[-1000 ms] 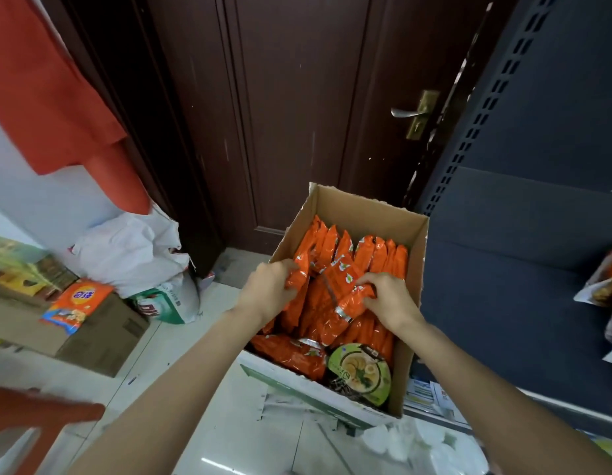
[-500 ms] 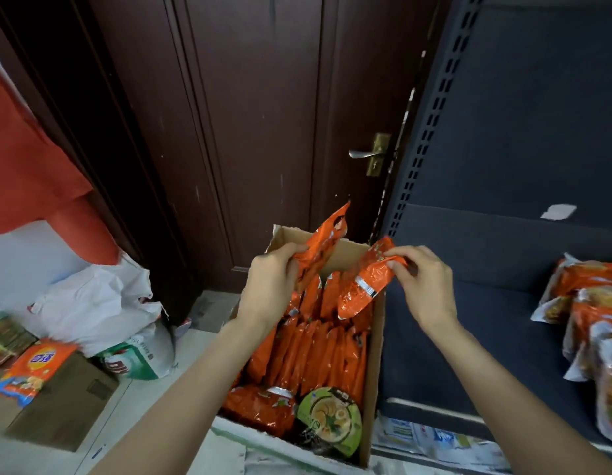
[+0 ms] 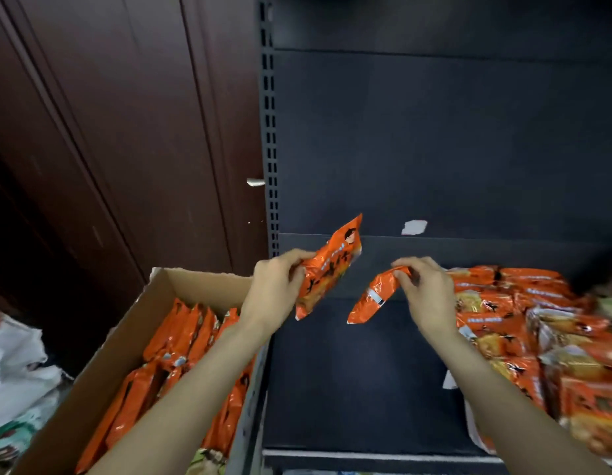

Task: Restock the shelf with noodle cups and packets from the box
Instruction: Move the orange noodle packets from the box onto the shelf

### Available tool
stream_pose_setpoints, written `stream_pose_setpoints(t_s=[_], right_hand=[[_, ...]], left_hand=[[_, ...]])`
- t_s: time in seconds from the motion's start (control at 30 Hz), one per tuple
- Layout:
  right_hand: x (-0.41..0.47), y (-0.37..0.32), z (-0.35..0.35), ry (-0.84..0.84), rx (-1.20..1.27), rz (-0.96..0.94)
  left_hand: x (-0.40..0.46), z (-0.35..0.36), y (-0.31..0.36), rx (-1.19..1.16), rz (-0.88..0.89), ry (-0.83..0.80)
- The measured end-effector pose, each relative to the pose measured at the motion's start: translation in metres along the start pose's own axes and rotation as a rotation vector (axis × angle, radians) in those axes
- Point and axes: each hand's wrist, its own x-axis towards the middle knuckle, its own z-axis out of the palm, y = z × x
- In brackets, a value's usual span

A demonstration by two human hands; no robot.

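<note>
An orange packet (image 3: 327, 269) is pinched by the left hand (image 3: 273, 293) above the dark shelf (image 3: 359, 371); another packet (image 3: 373, 298) is gripped by the right hand's (image 3: 426, 289) closed fingers (image 3: 405, 269). More packets (image 3: 181, 341) are stood in the box (image 3: 102, 368) at left; a pile (image 3: 544, 337) is lying on the shelf at right.

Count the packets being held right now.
2. One packet in the left hand, one packet in the right hand, both over the shelf. More may be hidden behind.

Two hands (image 3: 273, 293), two held packets (image 3: 327, 269), one box (image 3: 102, 368), one shelf (image 3: 359, 389).
</note>
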Motion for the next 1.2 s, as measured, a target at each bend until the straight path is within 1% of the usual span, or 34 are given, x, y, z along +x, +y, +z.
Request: stream_pose_setpoints(t_s=[0.07, 0.13, 0.23, 0.3, 0.43, 0.5, 0.63, 0.8, 0.97, 1.03, 1.1, 1.2], right_hand=[[0.005, 0.022, 0.004, -0.019, -0.066, 0.013], [0.008, 0.041, 0.009, -0.002, -0.122, 0.059], [0.007, 0.059, 0.019, 0.002, -0.16, 0.116], [0.004, 0.064, 0.028, -0.072, -0.166, 0.112], [0.002, 0.065, 0.044, -0.292, -0.207, 0.019], [0.005, 0.065, 0.051, -0.36, -0.236, -0.005], [0.012, 0.067, 0.063, -0.39, -0.292, -0.019], [0.013, 0.068, 0.077, -0.488, -0.397, -0.04], [0.015, 0.069, 0.076, -0.476, -0.46, -0.026], [0.017, 0.07, 0.072, -0.478, -0.419, -0.001], [0.02, 0.072, 0.064, -0.477, -0.294, 0.035], [0.025, 0.077, 0.049, -0.418, -0.133, 0.063]], left_hand=[[0.004, 0.019, 0.004, 0.029, -0.007, -0.03], [0.005, 0.034, 0.006, 0.049, -0.012, -0.047], [0.002, 0.05, 0.004, 0.048, -0.064, -0.053], [-0.001, 0.057, 0.0, 0.05, -0.102, -0.067], [-0.005, 0.065, -0.006, 0.064, -0.138, -0.071], [-0.006, 0.065, -0.008, 0.059, -0.149, -0.06], [-0.007, 0.06, -0.016, 0.044, -0.18, -0.029], [-0.01, 0.051, -0.026, 0.061, -0.204, -0.014], [-0.009, 0.043, -0.032, 0.063, -0.178, -0.048], [-0.006, 0.041, -0.032, 0.063, -0.168, -0.086], [-0.002, 0.042, -0.031, 0.062, -0.151, -0.142], [0.007, 0.058, -0.03, 0.072, -0.146, -0.232]])
